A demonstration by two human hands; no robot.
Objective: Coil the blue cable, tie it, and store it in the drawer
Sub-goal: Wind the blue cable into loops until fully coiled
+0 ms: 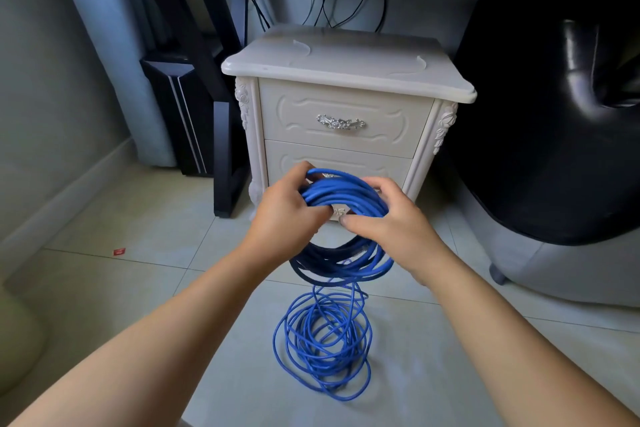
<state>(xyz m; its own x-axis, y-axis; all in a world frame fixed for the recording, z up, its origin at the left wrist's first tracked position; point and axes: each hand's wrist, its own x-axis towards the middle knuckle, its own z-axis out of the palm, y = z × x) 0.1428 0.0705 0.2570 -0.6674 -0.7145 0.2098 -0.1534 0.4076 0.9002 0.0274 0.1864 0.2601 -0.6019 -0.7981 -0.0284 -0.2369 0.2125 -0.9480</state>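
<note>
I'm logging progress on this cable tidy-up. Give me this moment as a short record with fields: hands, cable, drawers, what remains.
left hand: grips the coil's left side
right hand: grips the coil's right side
blue cable: partly coiled, held in front of the nightstand
loose loops: piled on the floor, joined to the held coil
upper drawer: shut
lower drawer: looks shut, partly hidden by the hands
tie: none visible
remaining: finish coiling, tie, store
</note>
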